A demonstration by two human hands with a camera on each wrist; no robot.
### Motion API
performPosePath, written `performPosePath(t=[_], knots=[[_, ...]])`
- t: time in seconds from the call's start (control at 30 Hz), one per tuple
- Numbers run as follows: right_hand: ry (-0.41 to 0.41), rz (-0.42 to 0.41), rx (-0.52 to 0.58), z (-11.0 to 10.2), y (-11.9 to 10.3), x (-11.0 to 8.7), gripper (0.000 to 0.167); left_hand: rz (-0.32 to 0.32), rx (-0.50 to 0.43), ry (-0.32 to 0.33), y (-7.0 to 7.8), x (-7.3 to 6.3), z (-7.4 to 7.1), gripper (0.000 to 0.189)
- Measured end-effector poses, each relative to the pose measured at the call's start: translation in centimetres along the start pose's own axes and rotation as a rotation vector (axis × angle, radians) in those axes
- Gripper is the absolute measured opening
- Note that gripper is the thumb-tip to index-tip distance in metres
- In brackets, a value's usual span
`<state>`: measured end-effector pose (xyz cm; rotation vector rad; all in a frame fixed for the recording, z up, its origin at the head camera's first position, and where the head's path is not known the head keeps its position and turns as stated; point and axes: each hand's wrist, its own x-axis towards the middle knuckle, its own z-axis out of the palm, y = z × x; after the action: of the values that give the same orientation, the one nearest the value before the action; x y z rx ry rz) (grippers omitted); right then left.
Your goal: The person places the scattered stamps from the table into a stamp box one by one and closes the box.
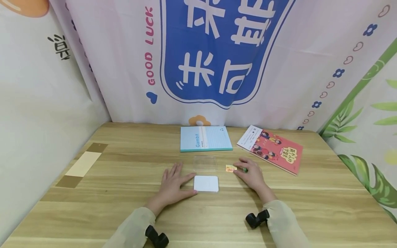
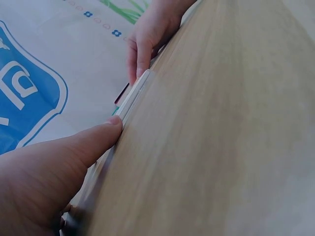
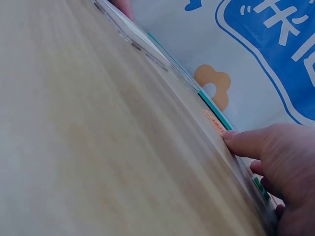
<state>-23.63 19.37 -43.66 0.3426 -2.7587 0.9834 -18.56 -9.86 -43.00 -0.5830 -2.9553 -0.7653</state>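
Your right hand (image 1: 252, 174) rests low over the pale wood-grain table (image 1: 198, 220), thumb and forefinger pinching the near end of a small rectangular orange-and-yellow card (image 1: 229, 168), which lies to the left of those fingertips. A small green piece (image 1: 245, 170) shows within the curl of the same hand (mostly covered, so its shape is hard to tell).

Your left hand (image 1: 175, 187) lies palm down with its fingers spread; thumb and forefinger touch the left corners of a flat white rounded rectangle with a clear plastic edge (image 1: 206, 184). That piece sits between your hands, nearer the left — apart from the orange-and-yellow card.

Just beyond it, ahead of your left thumb and forefinger, lies a transparent plastic rectangle (image 1: 204, 163). Farther ahead of both hands is a light-blue paper notebook marked "Gambit" (image 1: 214, 137), and beyond your right hand — a little to its right — a red illustrated book with a white band (image 1: 279, 151), set at an angle. Well out to the left of your left hand, a beige strip with brown ends (image 1: 83, 164) lies on the tabletop.
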Motion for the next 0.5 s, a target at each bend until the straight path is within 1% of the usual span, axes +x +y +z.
performPosePath(t=[0.07,0.23,0.5], knots=[[0.005,-0.004,0.000,0.04,-0.02,-0.02,0.025,-0.007,0.004,-0.003,-0.01,-0.03,0.05,0.064],[0.025,-0.026,0.025,0.10,-0.11,-0.06,0.022,-0.004,0.007,0.005,-0.08,-0.09,0.21,0.064],[0.037,-0.038,0.052,0.12,-0.28,-0.04,0.019,-0.001,0.018,0.007,-0.22,-0.03,0.27,0.065]])
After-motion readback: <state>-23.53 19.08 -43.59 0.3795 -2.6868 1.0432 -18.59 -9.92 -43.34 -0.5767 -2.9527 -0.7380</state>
